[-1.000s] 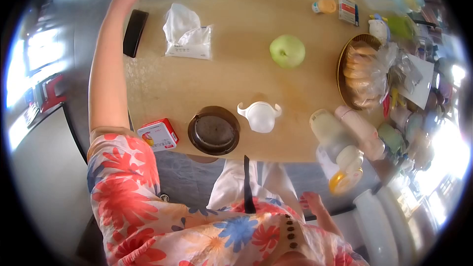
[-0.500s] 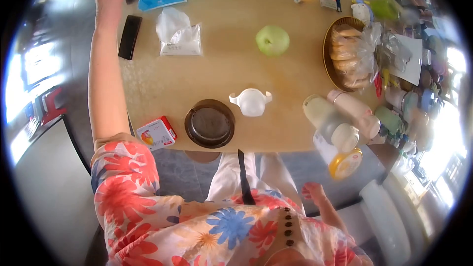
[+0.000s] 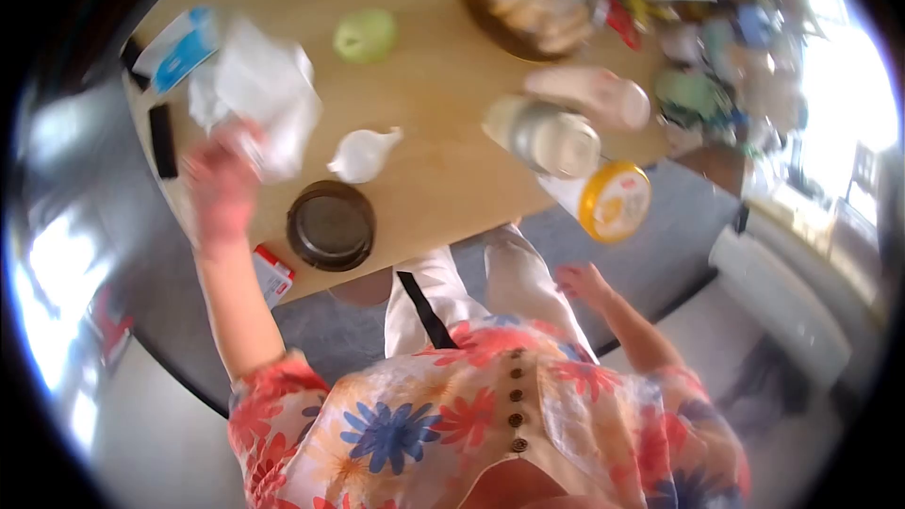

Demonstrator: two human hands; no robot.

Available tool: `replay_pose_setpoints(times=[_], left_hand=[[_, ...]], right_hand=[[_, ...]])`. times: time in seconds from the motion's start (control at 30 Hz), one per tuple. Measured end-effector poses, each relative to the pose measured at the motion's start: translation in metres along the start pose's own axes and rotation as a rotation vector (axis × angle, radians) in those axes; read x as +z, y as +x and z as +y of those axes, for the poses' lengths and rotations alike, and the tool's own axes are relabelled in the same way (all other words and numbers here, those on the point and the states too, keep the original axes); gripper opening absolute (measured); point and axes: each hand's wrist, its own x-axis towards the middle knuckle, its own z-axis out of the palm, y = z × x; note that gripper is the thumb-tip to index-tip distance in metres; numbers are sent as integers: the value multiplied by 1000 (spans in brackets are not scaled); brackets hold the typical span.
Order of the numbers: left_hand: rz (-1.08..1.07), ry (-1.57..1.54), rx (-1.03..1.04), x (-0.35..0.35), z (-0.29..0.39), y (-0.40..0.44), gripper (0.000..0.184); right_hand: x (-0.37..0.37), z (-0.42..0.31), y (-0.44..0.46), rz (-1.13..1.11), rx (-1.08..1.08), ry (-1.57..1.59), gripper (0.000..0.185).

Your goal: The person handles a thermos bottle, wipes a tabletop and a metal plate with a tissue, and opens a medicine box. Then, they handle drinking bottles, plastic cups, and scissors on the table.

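Note:
My left hand [image 3: 224, 179], blurred by motion, is closed on a large white tissue [image 3: 269, 99] that spreads out over the table beyond my fingers. The blue tissue pack [image 3: 184, 57] lies at the far left. A dark round dish [image 3: 331, 225] sits near the front edge, right of my left forearm. The white piece with two small arms [image 3: 363, 155] lies behind the dish. My right hand [image 3: 583, 283] hangs by my leg, holding nothing, its fingers loosely apart.
A green fruit [image 3: 366, 35] lies at the back. Bottles [image 3: 556, 137] and a yellow-lidded tub [image 3: 615, 201] stand at the right edge, before a basket of bread [image 3: 533, 0]. A dark phone [image 3: 162, 141] and a red-and-white box [image 3: 271, 275] lie along the left edge.
My left hand has drawn back from the blue pack toward me, bringing the white tissue over the table. The view has shifted and turned. The fingers of my right hand look looser.

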Motion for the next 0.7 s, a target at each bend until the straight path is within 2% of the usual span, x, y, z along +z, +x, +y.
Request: replay_pose_setpoints(times=[0.03,0.1,0.13,0.23,0.27,0.3,0.4,0.5,0.6,0.7], left_hand=[[-96,22,-96,48,-8,-23,11],[-286,-288,-531,112,-34,-59,10],[-296,-436,-748,132,-64,-80,12],[-269,-660,-1033,219,-124,-134,15],[-267,-639,-1065,249,-141,-147,15],[-265,-620,-1096,278,-157,-157,16],[-321,-552,-1062,345,-184,-165,21],[-374,-487,-1014,407,-205,-169,20],[-384,-615,-988,453,-225,-164,18],[-351,-567,-859,475,-223,-154,16]], right_hand=[[0,4,5,-51,-77,32,28],[8,-17,-10,-203,-171,127,32],[15,-28,-20,-294,-234,204,35],[28,-40,-28,-553,-434,328,35],[24,-35,-26,-637,-504,353,34],[16,-13,-12,-701,-458,372,31],[-34,26,-9,-458,-494,388,22],[-92,56,-5,-393,-435,498,23],[-139,59,-4,-465,-482,553,27],[-169,49,11,-380,-572,477,23]])
